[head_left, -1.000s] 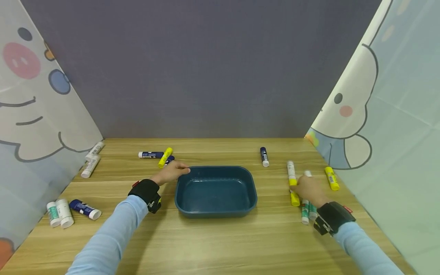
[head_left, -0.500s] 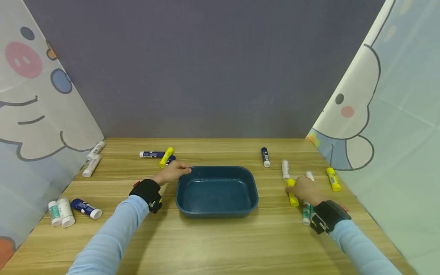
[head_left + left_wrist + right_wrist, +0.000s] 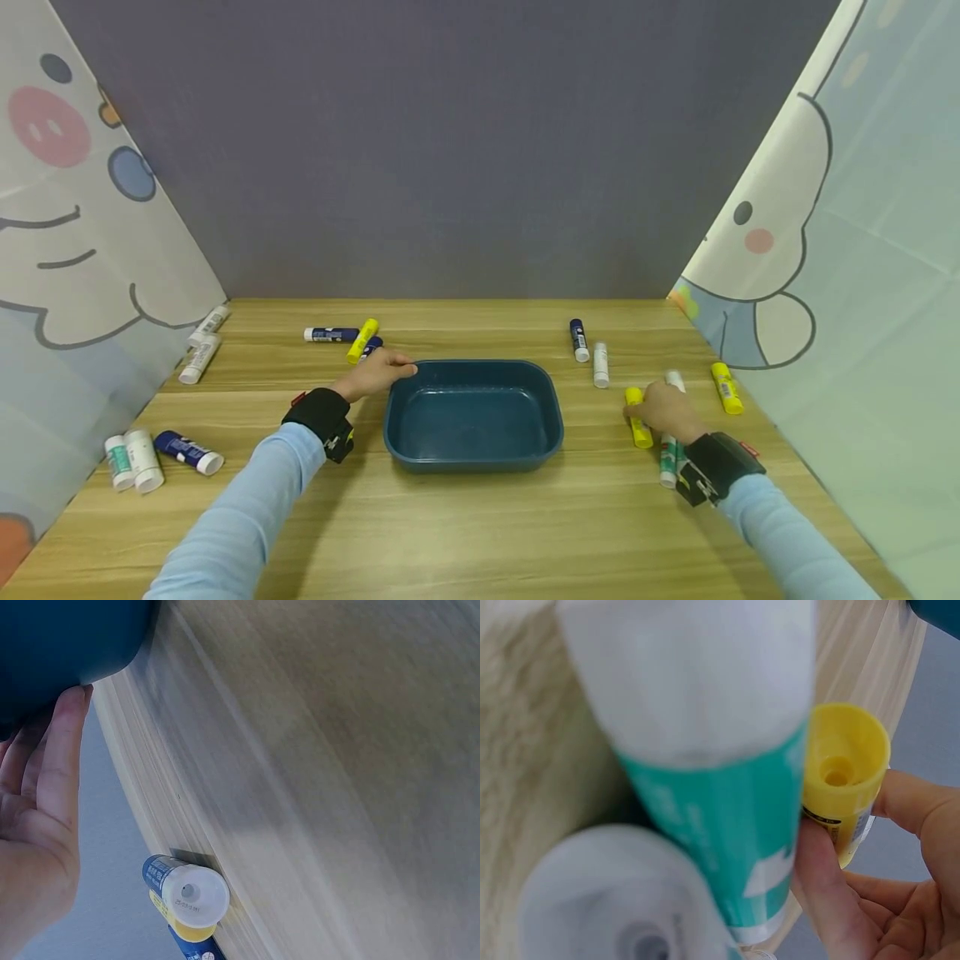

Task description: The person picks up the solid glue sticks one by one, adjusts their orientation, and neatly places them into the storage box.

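- Centre stage on the wooden tabletop (image 3: 480, 533), it's the dark blue tray (image 3: 472, 429), and call that the middle of our clock!
- At its 10 o'clock corner, the left hand (image 3: 373, 375) has the rim between thumb and fingers.
- Over at 3 o'clock, the right hand (image 3: 667, 410) pinches a yellow glue stick (image 3: 640, 429), which lies outside the tray; the right wrist view has thumb and finger on either side.
- Crowding that grip, around half past three, green-and-white glue sticks (image 3: 668, 463) lie just beside and partly under the hand.
- Further out at 3, a second yellow stick (image 3: 727, 388) lies near the tabletop's edge.
- Up at 2, a white stick (image 3: 601, 365), and just beyond it a navy one (image 3: 579, 340).
- Out at 10, past the left hand, two navy sticks (image 3: 331, 335) lie with a yellow partner (image 3: 362, 341).
- Far at 9: a white pair (image 3: 199, 359) higher up, and lower down a green-labelled stick (image 3: 117, 463), a thick white one (image 3: 143, 461) and another navy (image 3: 187, 453).
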Motion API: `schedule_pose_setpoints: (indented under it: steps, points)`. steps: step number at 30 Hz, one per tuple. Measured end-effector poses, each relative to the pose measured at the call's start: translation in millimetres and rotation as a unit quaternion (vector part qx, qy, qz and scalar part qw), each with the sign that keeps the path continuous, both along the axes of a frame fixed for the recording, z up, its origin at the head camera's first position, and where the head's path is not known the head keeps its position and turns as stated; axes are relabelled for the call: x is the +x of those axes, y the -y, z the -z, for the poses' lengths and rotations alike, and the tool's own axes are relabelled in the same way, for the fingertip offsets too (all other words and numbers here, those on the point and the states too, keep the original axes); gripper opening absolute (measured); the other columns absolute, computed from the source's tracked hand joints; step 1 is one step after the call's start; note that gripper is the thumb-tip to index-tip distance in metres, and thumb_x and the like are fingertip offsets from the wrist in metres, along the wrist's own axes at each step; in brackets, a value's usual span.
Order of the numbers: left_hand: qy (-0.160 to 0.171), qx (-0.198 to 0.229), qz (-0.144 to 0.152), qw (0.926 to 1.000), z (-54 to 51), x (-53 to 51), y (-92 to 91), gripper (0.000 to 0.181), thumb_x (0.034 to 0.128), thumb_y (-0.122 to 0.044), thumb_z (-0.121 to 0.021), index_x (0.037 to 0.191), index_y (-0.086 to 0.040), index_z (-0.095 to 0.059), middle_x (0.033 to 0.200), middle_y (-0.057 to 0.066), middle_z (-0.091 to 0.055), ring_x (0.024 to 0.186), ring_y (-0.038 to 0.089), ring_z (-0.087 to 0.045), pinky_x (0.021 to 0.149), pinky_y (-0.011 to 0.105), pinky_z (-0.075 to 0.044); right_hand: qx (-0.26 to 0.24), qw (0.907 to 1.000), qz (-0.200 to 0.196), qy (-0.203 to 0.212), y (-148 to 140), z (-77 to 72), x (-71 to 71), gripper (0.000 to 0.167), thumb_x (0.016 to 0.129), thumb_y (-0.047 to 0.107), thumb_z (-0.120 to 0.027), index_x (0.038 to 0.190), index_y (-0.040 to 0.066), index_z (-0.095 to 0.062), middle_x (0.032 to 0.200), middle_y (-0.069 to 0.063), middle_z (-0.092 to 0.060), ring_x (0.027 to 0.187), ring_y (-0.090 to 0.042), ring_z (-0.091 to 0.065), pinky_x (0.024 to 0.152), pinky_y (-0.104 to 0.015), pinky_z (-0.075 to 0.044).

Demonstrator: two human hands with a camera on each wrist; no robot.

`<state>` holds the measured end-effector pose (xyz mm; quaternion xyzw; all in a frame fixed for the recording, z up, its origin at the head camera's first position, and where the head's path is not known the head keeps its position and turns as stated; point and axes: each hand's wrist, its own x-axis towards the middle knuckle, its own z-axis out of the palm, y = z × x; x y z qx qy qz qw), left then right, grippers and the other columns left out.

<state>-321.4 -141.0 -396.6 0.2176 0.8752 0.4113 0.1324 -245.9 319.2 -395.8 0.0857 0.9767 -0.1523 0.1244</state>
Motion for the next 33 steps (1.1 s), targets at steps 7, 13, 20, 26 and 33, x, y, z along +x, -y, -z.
schedule_pose_setpoints:
  steps: [7, 13, 20, 26, 33]
  points:
    - [0.003, 0.0, -0.002, 1.0, 0.9, -1.0, 1.5, 0.036, 0.0953, -0.018, -0.048, 0.123, 0.005, -0.055, 0.128, 0.025, -0.051, 0.118, 0.039, -0.048, 0.094, 0.048, -0.043, -0.003, 0.9999, -0.013, -0.01, 0, -1.7, -1.1, 0.034, 0.083, 0.03, -0.062, 0.059, 0.008, -0.051, 0.053, 0.001, -0.045, 0.046, -0.011, -0.044, 0.044, -0.02, -0.036]
    - [0.006, 0.005, 0.003, 1.0, 1.2, -1.0, 2.1, 0.037, 0.0952, -0.018, -0.049, 0.124, 0.005, -0.055, 0.129, 0.025, -0.05, 0.118, 0.039, -0.047, 0.095, 0.048, -0.043, -0.015, 0.9996, -0.016, -0.017, -1, -2.1, -0.7, 0.034, 0.083, 0.028, -0.062, 0.058, 0.009, -0.05, 0.052, 0.001, -0.045, 0.046, -0.011, -0.044, 0.044, -0.021, -0.036]
    - [0.003, 0.006, 0.005, 1.0, 2.1, -1.3, 1.9, 0.037, 0.0951, -0.018, -0.049, 0.123, 0.004, -0.055, 0.129, 0.025, -0.05, 0.118, 0.039, -0.047, 0.095, 0.048, -0.043, -0.013, 0.999, -0.028, -0.034, 1, -7.3, 0.5, 0.036, 0.084, 0.028, -0.061, 0.056, 0.01, -0.048, 0.052, 0.001, -0.044, 0.046, -0.011, -0.043, 0.045, -0.021, -0.035]
    - [0.0, 0.004, 0.004, 1.0, 3.9, -2.1, 2.5, 0.036, 0.095, -0.019, -0.049, 0.123, 0.004, -0.056, 0.128, 0.025, -0.051, 0.118, 0.039, -0.048, 0.094, 0.048, -0.043, -0.011, 0.9978, -0.036, -0.055, 6, -14.6, 0.9, 0.034, 0.084, 0.028, -0.06, 0.058, 0.009, -0.05, 0.054, 0.0, -0.046, 0.048, -0.013, -0.043, 0.047, -0.022, -0.036]
    - [0.004, 0.01, 0.007, 0.9999, 3.8, -2.5, 2.6, 0.037, 0.095, -0.018, -0.049, 0.123, 0.005, -0.055, 0.129, 0.026, -0.05, 0.118, 0.04, -0.047, 0.095, 0.048, -0.043, -0.018, 0.9972, -0.047, -0.056, 22, -31.7, 2.9, 0.037, 0.085, 0.032, -0.06, 0.057, 0.012, -0.046, 0.051, 0.002, -0.044, 0.045, -0.01, -0.041, 0.045, -0.021, -0.034]
